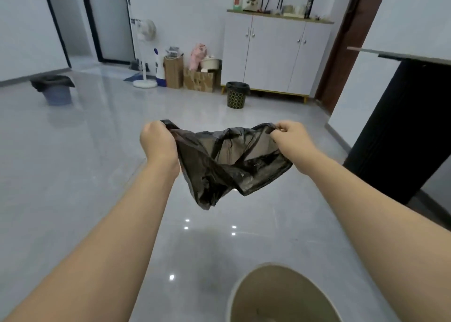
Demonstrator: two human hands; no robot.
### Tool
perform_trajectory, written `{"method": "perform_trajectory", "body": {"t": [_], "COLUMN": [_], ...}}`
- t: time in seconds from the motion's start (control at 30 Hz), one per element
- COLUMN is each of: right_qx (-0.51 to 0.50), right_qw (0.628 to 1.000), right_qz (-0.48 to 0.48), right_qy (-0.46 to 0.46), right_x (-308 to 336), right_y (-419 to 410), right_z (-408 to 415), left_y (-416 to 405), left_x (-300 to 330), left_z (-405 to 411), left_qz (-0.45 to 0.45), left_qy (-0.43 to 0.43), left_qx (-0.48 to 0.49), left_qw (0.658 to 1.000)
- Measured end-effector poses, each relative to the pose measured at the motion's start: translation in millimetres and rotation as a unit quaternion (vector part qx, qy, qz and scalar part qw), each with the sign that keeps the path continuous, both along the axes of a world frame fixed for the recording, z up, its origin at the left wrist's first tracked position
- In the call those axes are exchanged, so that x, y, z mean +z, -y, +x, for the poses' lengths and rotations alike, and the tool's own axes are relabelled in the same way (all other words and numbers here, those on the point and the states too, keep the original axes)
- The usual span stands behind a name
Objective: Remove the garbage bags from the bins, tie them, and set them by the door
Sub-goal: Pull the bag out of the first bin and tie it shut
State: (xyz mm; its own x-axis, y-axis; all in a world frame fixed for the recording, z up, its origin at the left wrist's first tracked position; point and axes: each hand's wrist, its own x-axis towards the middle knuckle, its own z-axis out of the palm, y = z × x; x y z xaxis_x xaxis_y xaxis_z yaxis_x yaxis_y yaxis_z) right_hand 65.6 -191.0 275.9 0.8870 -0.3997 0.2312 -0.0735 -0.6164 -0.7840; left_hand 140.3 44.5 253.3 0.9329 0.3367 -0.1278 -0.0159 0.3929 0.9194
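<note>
Both hands, left hand (156,138) and right hand (291,136), gripped one untied garbage bag (227,165) with clenched fingers above the beige bin (280,295); lined bins at 10 o'clock (57,89) and 12 o'clock (237,94) remained.

My thin black garbage bag (227,165) hung stretched open in mid-air; near right stood a beige bin (280,295), bagless, with lined bins far left (55,89) and far centre (237,94)
</note>
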Motion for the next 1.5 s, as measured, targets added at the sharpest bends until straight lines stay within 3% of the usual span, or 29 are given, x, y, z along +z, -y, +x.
{"method": "perform_trajectory", "body": {"t": [0.13, 0.23, 0.37, 0.5, 0.57, 0.63, 0.7, 0.77, 0.83, 1.03, 1.13, 1.23, 1.33, 1.43, 1.5], "right_qx": [-0.02, -0.036, -0.032, -0.02, -0.01, 0.0, 0.012, 0.027, 0.047, 0.041, -0.005, -0.061, -0.093, -0.102, -0.097], "right_qw": [0.993, 0.976, 0.939, 0.905, 0.904, 0.913, 0.926, 0.938, 0.948, 0.97, 0.983, 0.979, 0.971, 0.977, 0.982], "right_qz": [-0.03, -0.082, -0.147, -0.191, -0.207, -0.23, -0.237, -0.228, -0.22, -0.175, -0.127, -0.144, -0.151, -0.089, -0.011], "right_qy": [-0.113, -0.199, -0.309, -0.38, -0.375, -0.337, -0.295, -0.258, -0.227, -0.161, -0.132, -0.129, -0.16, -0.163, -0.159], "right_x": [-98, -173, -246, -275, -269, -255, -237, -217, -200, -169, -160, -162, -174, -179, -176], "right_y": [-7, -13, -24, -36, -43, -48, -52, -55, -58, -46, -31, -21, -20, -30, -40], "right_z": [23, 27, 22, 19, 26, 37, 46, 52, 54, 53, 52, 50, 48, 49, 53], "left_y": [-35, -66, -111, -139, -137, -118, -87, -50, -19, 11, -1, -13, -36, -45, -31], "left_x": [-108, -196, -296, -322, -312, -299, -294, -299, -309, -319, -318, -308, -295, -289, -287], "left_z": [6, -9, -36, -46, -37, -33, -44, -64, -74, -47, -42, -40, -46, -61, -72], "left_qz": [0.155, 0.313, 0.491, 0.604, 0.655, 0.676, 0.675, 0.694, 0.713, 0.699, 0.627, 0.589, 0.617, 0.688, 0.712], "left_qy": [-0.055, -0.111, -0.222, -0.308, -0.287, -0.208, -0.08, 0.026, 0.073, -0.002, -0.023, -0.041, 0.023, 0.163, 0.193], "left_qx": [0.013, -0.003, -0.131, -0.233, -0.205, -0.18, -0.225, -0.308, -0.343, -0.178, -0.166, -0.137, -0.043, 0.021, -0.004], "left_qw": [0.986, 0.943, 0.832, 0.698, 0.669, 0.683, 0.698, 0.651, 0.608, 0.692, 0.761, 0.795, 0.786, 0.707, 0.675]}}
